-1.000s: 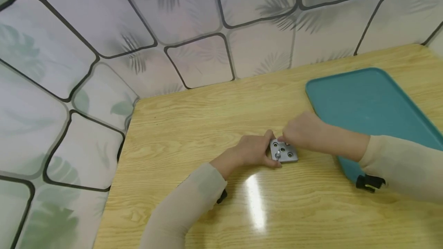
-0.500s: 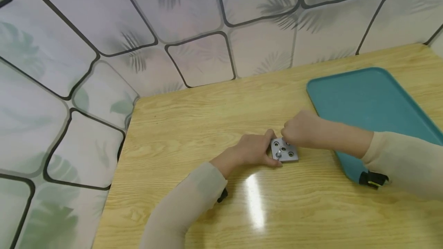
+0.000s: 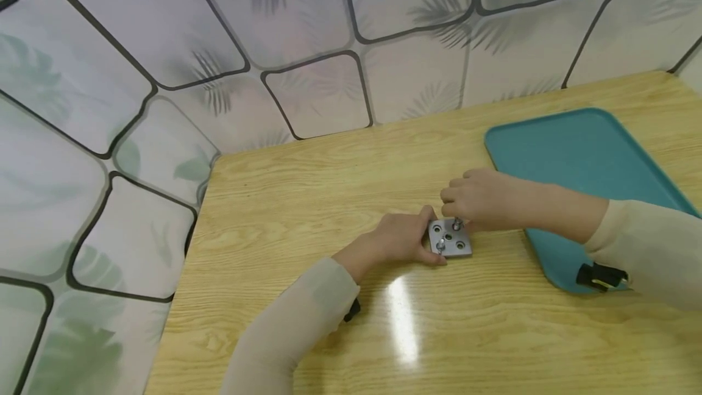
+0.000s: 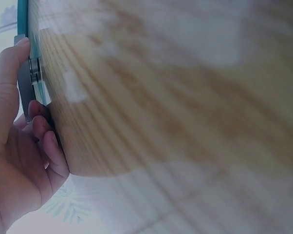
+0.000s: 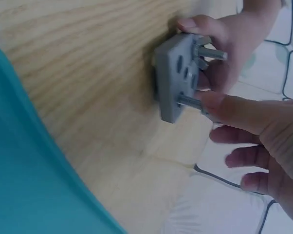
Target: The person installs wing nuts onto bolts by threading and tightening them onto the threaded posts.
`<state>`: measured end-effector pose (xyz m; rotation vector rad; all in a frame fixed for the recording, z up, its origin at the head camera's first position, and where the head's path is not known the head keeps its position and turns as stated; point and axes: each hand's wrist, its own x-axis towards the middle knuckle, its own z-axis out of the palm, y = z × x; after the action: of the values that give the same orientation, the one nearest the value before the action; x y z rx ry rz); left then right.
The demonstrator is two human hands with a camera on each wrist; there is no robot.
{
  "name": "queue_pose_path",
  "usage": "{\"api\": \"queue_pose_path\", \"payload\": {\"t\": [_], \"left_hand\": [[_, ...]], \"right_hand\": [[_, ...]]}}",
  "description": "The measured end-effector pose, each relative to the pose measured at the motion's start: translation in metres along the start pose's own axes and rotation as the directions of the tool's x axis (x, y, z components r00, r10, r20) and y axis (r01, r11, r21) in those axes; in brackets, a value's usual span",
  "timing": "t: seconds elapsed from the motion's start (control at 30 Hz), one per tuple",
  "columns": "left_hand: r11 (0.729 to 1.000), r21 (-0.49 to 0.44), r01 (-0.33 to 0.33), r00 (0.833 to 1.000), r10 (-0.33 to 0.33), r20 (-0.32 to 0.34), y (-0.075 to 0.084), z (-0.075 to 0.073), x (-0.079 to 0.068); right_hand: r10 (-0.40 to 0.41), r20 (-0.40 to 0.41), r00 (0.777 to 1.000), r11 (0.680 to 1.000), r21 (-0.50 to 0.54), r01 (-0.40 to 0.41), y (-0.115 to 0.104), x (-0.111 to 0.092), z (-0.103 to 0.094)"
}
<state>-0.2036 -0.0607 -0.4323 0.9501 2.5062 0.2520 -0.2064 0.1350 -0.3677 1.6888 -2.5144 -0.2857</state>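
Observation:
My left hand [image 3: 403, 238] grips a square grey metal plate [image 3: 449, 247] by its edges, between thumb and fingers; the left wrist view shows this edge-on. Several holes pierce the plate, and two bolts stand out of it. One bolt [image 5: 215, 53] carries a wing nut [image 5: 202, 62] down against the plate. At the end of the other bolt [image 5: 188, 101], my right hand [image 3: 482, 200] pinches a small metal piece, apparently a wing nut [image 5: 208, 115], mostly hidden under the thumb. The other right fingers are loosely bent, apart from the plate.
A teal tray [image 3: 559, 145] lies on the wooden table [image 3: 307, 194] to the right, under my right forearm. Patterned panels [image 3: 312, 96] stand along the table's back and left edges. A black strap [image 3: 600, 275] hangs at my right wrist.
My right hand has turned and lifted slightly, its fingers spread from a tighter fist. The bolt at the plate's far right corner now shows. My left hand and the plate stay nearly still.

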Motion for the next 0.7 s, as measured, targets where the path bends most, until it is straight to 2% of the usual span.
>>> {"api": "queue_pose_path", "payload": {"t": [0.1,0.13,0.27,0.43,0.5,0.6,0.7], "left_hand": [[1.000,0.010,0.002,1.000,-0.002,-0.005,0.000,0.000,0.000],[1.000,0.015,0.002,1.000,-0.002,-0.009,0.000,0.000,0.000],[1.000,0.024,-0.001,1.000,0.002,-0.025,-0.001,-0.001,0.000],[1.000,0.024,-0.009,0.999,0.010,-0.035,-0.002,-0.001,0.001],[1.000,0.019,-0.011,0.999,0.012,-0.031,-0.002,-0.001,0.001],[1.000,0.016,-0.007,1.000,0.007,-0.019,-0.001,0.000,0.000],[1.000,0.004,-0.007,1.000,0.007,-0.012,0.000,0.001,0.000]], "right_hand": [[0.033,0.045,0.998,0.998,-0.046,-0.031,-0.003,0.001,0.005],[0.054,0.032,0.998,0.998,-0.046,-0.052,-0.004,0.001,0.007],[0.160,0.023,0.987,0.987,0.001,-0.160,-0.011,0.004,0.015],[0.233,0.043,0.971,0.971,0.040,-0.235,-0.011,0.004,0.012],[0.219,0.004,0.976,0.975,0.037,-0.219,-0.008,0.003,0.010],[0.142,-0.024,0.989,0.988,0.068,-0.141,-0.003,-0.001,0.004],[0.051,0.037,0.998,0.996,0.072,-0.054,-0.002,-0.003,0.001]]}}
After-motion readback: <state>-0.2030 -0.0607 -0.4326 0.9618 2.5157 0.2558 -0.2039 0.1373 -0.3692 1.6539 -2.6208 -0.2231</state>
